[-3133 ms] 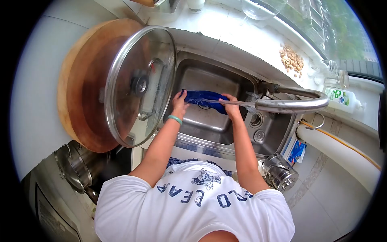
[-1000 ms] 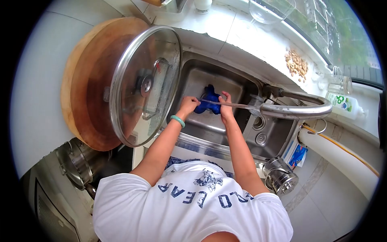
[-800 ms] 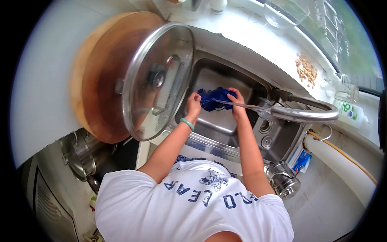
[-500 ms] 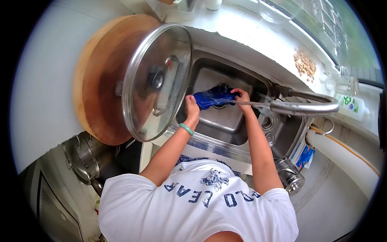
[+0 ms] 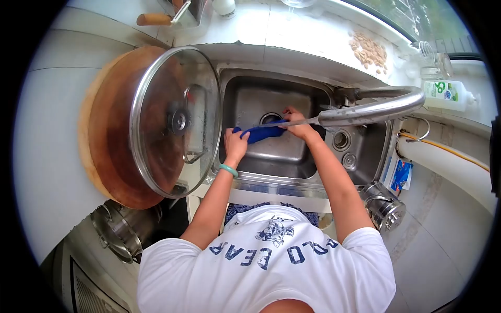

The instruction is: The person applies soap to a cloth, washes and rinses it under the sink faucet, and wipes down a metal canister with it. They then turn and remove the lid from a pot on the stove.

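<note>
A wet-looking blue cloth (image 5: 265, 133) is stretched between my two hands over the large steel sink basin (image 5: 282, 160). My left hand (image 5: 236, 145), below a green bangle (image 5: 228, 170), is closed on its left end. The right end is gripped by my right hand (image 5: 298, 124), fingers bent around it near the faucet's outlet. Water from the curved metal faucet (image 5: 386, 107) streams across my right hand and onto the cloth. Behind the cloth, part of the round drain (image 5: 271, 119) shows.
A glass lid (image 5: 136, 120) leans by a round wooden board (image 5: 88, 130) left of the sink. A smaller basin (image 5: 373, 151) lies to the right. On the ledge are beige pieces (image 5: 369, 52) and a white bottle (image 5: 446, 95). Steel pots (image 5: 117, 229) stand lower left.
The cloth was bunched and spread wider before; now it is drawn into a narrower strip between my hands. The view has shifted, and more of the ledge and tiled wall at upper left shows.
</note>
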Demonstrator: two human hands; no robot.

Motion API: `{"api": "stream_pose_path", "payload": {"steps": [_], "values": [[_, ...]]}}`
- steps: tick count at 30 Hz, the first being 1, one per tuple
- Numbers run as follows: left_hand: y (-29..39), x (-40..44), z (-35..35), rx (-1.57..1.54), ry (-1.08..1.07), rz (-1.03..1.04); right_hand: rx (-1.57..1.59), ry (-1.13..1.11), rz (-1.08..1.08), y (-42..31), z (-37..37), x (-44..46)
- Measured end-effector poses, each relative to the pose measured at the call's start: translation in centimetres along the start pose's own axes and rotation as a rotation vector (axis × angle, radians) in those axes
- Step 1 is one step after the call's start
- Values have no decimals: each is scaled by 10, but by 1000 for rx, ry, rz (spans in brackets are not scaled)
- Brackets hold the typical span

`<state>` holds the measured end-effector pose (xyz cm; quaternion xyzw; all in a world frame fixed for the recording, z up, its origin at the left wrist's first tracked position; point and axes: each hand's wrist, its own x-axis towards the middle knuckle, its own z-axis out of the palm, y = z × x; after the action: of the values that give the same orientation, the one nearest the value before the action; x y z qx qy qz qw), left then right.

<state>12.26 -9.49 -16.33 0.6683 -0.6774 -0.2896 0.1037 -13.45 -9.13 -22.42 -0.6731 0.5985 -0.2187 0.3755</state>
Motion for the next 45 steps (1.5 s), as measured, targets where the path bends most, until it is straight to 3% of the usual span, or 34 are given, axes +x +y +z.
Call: {"api": "stream_pose_path", "payload": {"steps": [1,2,3,4,5,6,8,10,12,13,14,15,16,17,18,19,21,24,26,27,28,29,30,32,34,35,36,39,40,42,45], "values": [[-19,7,13,-201,-5,-51,6,2,-5,-20,-10,2],[-25,10,18,-194,-1,-49,179,-37,199,-44,-21,6],[-25,14,21,-727,-89,-248,350,-78,401,-59,-23,8],[-25,15,25,-1262,-180,-448,215,115,299,-47,3,4],[-13,15,24,-1374,-137,-469,299,72,353,-49,14,5],[-12,17,34,-1430,-93,-515,382,28,406,-53,24,7],[-6,24,52,-1488,-27,-591,405,249,296,-66,52,4],[1,27,69,-1423,14,-576,438,240,365,-104,52,-3],[10,29,66,-1463,-66,-582,188,407,114,-120,62,-8],[17,26,67,-1405,-30,-618,187,405,111,-123,61,-6],[9,24,77,-1407,-29,-620,123,255,204,-138,46,-3],[-2,24,90,-1590,-213,-672,57,106,295,-145,36,0],[-12,23,103,-1766,-405,-718,54,104,294,-139,32,10],[13,19,93,-1605,-268,-712,64,37,439,-129,27,26],[21,20,95,-1542,-283,-807,74,-30,582,-121,24,36],[26,19,95,-1523,-274,-808,73,-31,582,-111,31,37],[29,25,91,-1502,-265,-804,-8,287,512,-106,38,42],[3,37,101,-1589,-335,-718,-115,270,433,-131,53,15],[-6,37,96,-1806,-562,-832,-63,243,466,-141,48,11],[-2,35,99,-1813,-558,-830,-67,278,439,-131,51,12],[7,31,106,-1683,-443,-803,-68,313,413,-123,53,14],[20,27,109,-1551,-332,-775,55,158,575,-127,29,29],[29,23,108,-1417,-228,-748,52,154,576,-103,32,39],[58,19,66,-1315,-300,-843,73,135,587,-46,55,50],[55,23,47,-1176,-376,-667,59,52,583,-26,47,53],[51,21,43,-1293,-311,-565,55,-36,575,-20,43,55],[35,24,43,-1277,-292,-582,49,-50,564,-21,32,52],[-3,20,45,-894,-88,-462,159,-203,172,-29,-10,39],[-13,19,50,-902,-86,-472,153,-214,173,-38,-16,39],[3,13,23,-388,21,-313,-441,-461,146,-52,-27,38],[9,14,7,-219,-44,-400,-348,-370,219,-48,-28,44]]}}
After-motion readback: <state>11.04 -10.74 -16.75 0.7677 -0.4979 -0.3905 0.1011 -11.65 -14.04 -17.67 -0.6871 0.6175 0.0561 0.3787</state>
